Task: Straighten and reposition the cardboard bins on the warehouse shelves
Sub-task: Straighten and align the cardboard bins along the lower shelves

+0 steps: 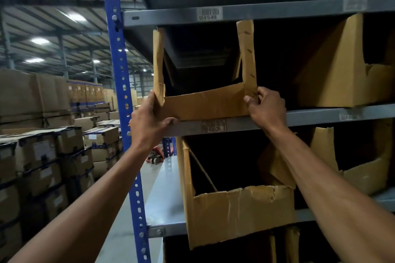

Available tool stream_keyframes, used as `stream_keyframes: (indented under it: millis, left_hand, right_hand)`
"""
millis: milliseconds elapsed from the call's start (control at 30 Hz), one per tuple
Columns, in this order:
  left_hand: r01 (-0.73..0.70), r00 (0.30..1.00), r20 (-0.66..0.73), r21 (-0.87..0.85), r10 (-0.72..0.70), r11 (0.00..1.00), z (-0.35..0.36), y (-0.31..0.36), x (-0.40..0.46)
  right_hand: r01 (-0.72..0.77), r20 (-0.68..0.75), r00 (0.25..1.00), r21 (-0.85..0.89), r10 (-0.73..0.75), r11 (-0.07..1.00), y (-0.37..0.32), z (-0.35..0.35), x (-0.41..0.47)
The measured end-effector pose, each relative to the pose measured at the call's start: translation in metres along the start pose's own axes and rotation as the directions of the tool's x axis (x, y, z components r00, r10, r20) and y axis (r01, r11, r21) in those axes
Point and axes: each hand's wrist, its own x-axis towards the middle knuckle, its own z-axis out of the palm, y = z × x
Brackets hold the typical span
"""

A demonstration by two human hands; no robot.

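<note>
You hold the worn brown open-front cardboard bin (205,104) on the grey metal shelf (310,116), beside the blue perforated upright (119,70). Your left hand (149,119) grips its lower left corner, thumb across the creased front lip. Your right hand (265,107) pinches the base of the right side strip, which is stapled and bent. The tall side strips lean unevenly.

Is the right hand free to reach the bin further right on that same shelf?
Probably not yet: the right hand grips the held bin's right corner. The bin to the right sits close with open shelf between, so letting go should clear the way.
</note>
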Motion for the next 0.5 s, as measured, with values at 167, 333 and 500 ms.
stream_keyframes:
  millis: [167, 333, 500]
  left_hand:
    - [0.071, 0.997, -0.025, 0.022, -0.070, 0.997, 0.004, 0.006, 0.003]
    - [0.036, 0.999, -0.032, -0.005, -0.036, 0.999, -0.004, 0.005, -0.006]
    - [0.010, 0.996, -0.089, -0.074, -0.017, 0.997, -0.009, 0.010, -0.009]
  right_hand:
    - [0.002, 0.035, 0.999, -0.021, -0.001, 1.000, 0.001, 0.002, 0.000]
    - [0.030, 0.086, 0.996, 0.003, -0.030, 1.000, 0.007, 0.001, 0.000]
    - [0.047, 0.091, 0.995, 0.025, -0.049, 0.999, 0.013, 0.001, 0.002]
